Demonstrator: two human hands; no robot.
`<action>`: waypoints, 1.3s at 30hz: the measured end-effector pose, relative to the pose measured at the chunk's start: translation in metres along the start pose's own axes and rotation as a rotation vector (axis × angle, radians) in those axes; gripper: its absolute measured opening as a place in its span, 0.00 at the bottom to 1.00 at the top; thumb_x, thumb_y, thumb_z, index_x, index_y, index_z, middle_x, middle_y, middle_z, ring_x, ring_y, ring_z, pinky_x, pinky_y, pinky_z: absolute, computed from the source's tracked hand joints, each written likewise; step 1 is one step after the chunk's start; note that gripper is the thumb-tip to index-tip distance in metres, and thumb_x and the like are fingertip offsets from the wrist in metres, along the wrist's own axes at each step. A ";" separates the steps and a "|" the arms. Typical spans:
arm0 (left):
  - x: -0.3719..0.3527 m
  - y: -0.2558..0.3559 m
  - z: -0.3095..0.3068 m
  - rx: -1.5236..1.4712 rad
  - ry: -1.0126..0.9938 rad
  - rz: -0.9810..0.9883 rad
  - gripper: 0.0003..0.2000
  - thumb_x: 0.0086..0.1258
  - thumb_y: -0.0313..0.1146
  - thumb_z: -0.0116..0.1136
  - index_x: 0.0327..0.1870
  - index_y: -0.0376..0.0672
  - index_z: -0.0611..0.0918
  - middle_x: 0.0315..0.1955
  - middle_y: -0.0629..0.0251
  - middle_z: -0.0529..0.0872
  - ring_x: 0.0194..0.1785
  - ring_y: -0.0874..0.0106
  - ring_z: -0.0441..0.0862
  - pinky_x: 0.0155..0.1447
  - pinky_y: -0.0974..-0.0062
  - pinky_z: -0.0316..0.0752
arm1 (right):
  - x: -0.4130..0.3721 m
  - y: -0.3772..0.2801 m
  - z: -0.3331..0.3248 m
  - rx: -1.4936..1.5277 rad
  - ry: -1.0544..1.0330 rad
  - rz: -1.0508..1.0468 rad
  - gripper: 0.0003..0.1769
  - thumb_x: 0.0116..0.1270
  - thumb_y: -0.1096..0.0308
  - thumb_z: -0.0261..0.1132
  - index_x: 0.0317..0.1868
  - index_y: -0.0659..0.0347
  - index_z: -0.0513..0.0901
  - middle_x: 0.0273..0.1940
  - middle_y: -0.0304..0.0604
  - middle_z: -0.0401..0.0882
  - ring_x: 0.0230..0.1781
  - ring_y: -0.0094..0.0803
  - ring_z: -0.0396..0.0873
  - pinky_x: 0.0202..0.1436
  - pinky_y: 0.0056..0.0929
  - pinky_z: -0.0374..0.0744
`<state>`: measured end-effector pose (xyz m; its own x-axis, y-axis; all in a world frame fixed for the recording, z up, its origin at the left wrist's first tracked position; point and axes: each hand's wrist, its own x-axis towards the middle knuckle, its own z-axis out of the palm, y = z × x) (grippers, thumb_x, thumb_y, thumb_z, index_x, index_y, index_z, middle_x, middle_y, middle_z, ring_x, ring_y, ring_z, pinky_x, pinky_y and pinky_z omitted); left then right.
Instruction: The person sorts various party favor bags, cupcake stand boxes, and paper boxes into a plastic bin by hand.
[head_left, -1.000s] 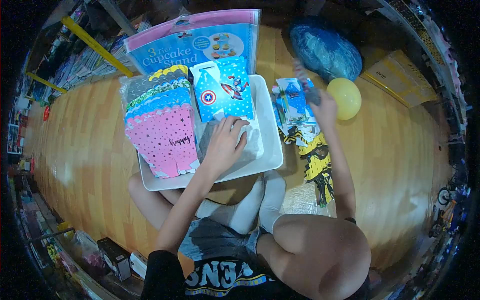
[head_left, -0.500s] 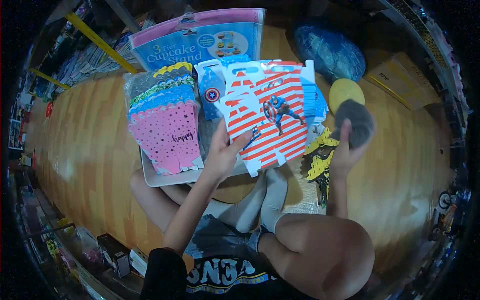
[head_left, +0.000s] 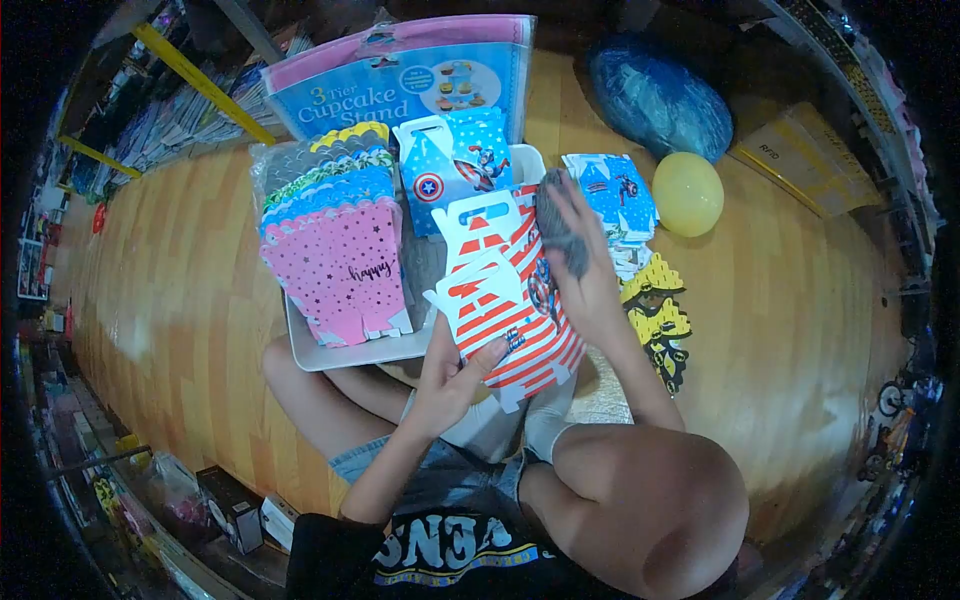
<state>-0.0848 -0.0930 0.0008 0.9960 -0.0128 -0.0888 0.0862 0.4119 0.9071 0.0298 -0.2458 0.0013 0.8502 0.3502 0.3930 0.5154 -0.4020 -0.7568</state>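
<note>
Red-and-white striped boxes (head_left: 480, 325) with a superhero figure lie flat and overlapping over my lap. My left hand (head_left: 447, 382) grips their lower left edge, thumb on top. In my right hand (head_left: 587, 275) is a dark grey cloth (head_left: 560, 225), pressed against the right side of the boxes. Behind them, blue superhero boxes (head_left: 460, 160) rest in a white tray (head_left: 345, 357). Pink star-patterned boxes (head_left: 335, 270) stand in the tray's left part, in front of blue, green, grey and yellow ones.
A cupcake stand package (head_left: 430, 85) is behind the tray. To the right are more blue boxes (head_left: 612, 195), yellow-and-black cutouts (head_left: 657, 320), a yellow balloon (head_left: 688, 194), a blue plastic-wrapped bundle (head_left: 660, 98) and a cardboard box (head_left: 805, 160). Shelves line both sides.
My right hand has brought the grey cloth left onto the striped boxes. The boxes have moved down and left with my left hand, uncovering the blue boxes behind. The balloon is in fuller view.
</note>
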 end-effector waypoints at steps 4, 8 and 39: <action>0.009 -0.003 -0.012 -0.086 0.151 0.056 0.28 0.64 0.21 0.50 0.64 0.40 0.53 0.56 0.60 0.68 0.58 0.73 0.68 0.60 0.73 0.65 | -0.030 -0.013 0.014 -0.148 -0.127 -0.270 0.30 0.56 0.58 0.59 0.61 0.51 0.66 0.64 0.49 0.56 0.64 0.47 0.56 0.65 0.45 0.54; 0.020 0.008 -0.026 -0.173 0.271 0.137 0.29 0.63 0.19 0.49 0.64 0.43 0.53 0.56 0.59 0.68 0.57 0.71 0.69 0.59 0.70 0.67 | -0.052 -0.021 0.024 -0.415 -0.490 -0.595 0.31 0.54 0.56 0.60 0.60 0.49 0.67 0.64 0.48 0.58 0.64 0.45 0.57 0.65 0.48 0.54; -0.002 0.009 -0.047 0.032 0.221 -0.004 0.10 0.68 0.34 0.50 0.44 0.38 0.73 0.32 0.66 0.79 0.40 0.78 0.75 0.44 0.76 0.72 | -0.014 0.015 -0.031 0.747 0.089 0.581 0.14 0.57 0.68 0.65 0.40 0.67 0.76 0.38 0.40 0.78 0.38 0.21 0.73 0.43 0.20 0.71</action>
<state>-0.0870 -0.0463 -0.0099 0.9663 0.1866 -0.1774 0.0947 0.3831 0.9188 0.0284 -0.2825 0.0005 0.9731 0.1873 -0.1345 -0.1657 0.1625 -0.9727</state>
